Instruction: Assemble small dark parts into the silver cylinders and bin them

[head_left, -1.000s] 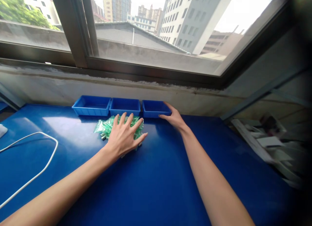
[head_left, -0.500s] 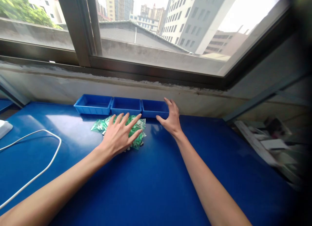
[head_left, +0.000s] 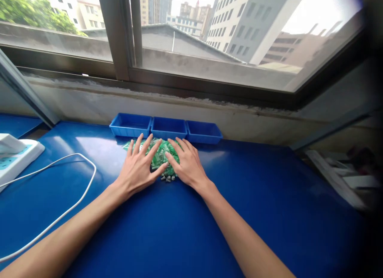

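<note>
Containers: three open-topped rectangular blue plastic bins stand in a row along the dingy off-white wall (head_left: 245,122) at the back of the glossy blue tabletop (head_left: 179,226): left bin (head_left: 130,131), middle bin (head_left: 167,134), right bin (head_left: 206,139). Neighbouring ends touch or nearly so; the visible insides are plain blue. Just in front, mainly before the middle bin, lies a crumpled heap of green-tinted clear plastic bags (head_left: 158,152), glossy and partly covered by fingers; their contents cannot be made out. Small silvery metal pieces (head_left: 168,178) lie at the heap's near edge, between the hands. Left hand (head_left: 136,166): palm down over the heap's left part, fingers spread and extended, unclenched. Right hand (head_left: 188,162): over the heap's right part, fingers forward, thumb apart, likewise loose, grasping nothing visible. Pressure under either palm: cannot tell. Writing: any marking on the bags is too small to read. At far left, a white plastic power strip (head_left: 33,149) with a pale blue socket face carries marks too indistinct to read; a thin white cable (head_left: 89,182) loops across the tabletop nearby.
</note>
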`<state>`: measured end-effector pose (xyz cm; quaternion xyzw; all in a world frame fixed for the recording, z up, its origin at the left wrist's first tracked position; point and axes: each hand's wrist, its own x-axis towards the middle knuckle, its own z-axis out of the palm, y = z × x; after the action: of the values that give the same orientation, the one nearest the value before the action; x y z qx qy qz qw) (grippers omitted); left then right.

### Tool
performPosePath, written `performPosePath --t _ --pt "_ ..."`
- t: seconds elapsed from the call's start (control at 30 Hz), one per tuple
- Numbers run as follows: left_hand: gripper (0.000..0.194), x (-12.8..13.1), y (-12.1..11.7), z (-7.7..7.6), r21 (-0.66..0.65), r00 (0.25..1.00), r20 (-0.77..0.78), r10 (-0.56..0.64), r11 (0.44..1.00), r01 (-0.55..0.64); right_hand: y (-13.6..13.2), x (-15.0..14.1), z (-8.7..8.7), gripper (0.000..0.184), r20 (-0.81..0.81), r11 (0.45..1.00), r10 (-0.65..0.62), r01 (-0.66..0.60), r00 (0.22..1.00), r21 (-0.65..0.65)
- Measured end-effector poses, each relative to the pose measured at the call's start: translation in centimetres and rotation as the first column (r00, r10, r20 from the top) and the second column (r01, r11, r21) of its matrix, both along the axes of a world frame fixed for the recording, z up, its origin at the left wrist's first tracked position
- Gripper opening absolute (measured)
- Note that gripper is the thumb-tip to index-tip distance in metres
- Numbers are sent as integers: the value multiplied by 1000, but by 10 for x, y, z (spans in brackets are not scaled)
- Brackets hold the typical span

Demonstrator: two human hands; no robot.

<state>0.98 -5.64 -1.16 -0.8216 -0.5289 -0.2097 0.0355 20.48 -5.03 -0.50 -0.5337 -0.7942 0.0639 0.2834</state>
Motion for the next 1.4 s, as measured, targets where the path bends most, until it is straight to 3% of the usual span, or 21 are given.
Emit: performPosePath --t 0.1,0.33,0.6,0.77,0.9,1.13,1.23,1.4 --pt "69 -9 3 -1 -53 997 32 72 996 -71 1 6 -4 46 -64 1000 -29 29 998 5" --pt "63 -8 0 -3 -73 996 46 76 995 -72 10 18 -18 43 -286 990 -136 136 949 -21" --pt "59 -2 0 0 8 995 89 38 999 -39 -1 14 -4 51 -134 981 -168 178 977 70" --pt "55 0 -2 -2 15 994 65 -88 996 87 -3 11 -7 47 -38 994 -95 97 995 48" --pt "48 1 -2 -1 41 982 73 -175 984 173 2 14 -13 39 -99 996 -68 73 993 51" --pt "37 -1 -3 5 149 952 184 -246 964 221 -3 15 1 25 -205 975 -79 118 976 186" --pt "27 -1 -4 6 187 942 189 -277 952 243 -3 15 1 16 -208 970 -28 77 978 232" --pt "15 -1 -3 3 233 937 162 -309 935 268 -1 13 -5 23 -135 951 24 20 990 310"
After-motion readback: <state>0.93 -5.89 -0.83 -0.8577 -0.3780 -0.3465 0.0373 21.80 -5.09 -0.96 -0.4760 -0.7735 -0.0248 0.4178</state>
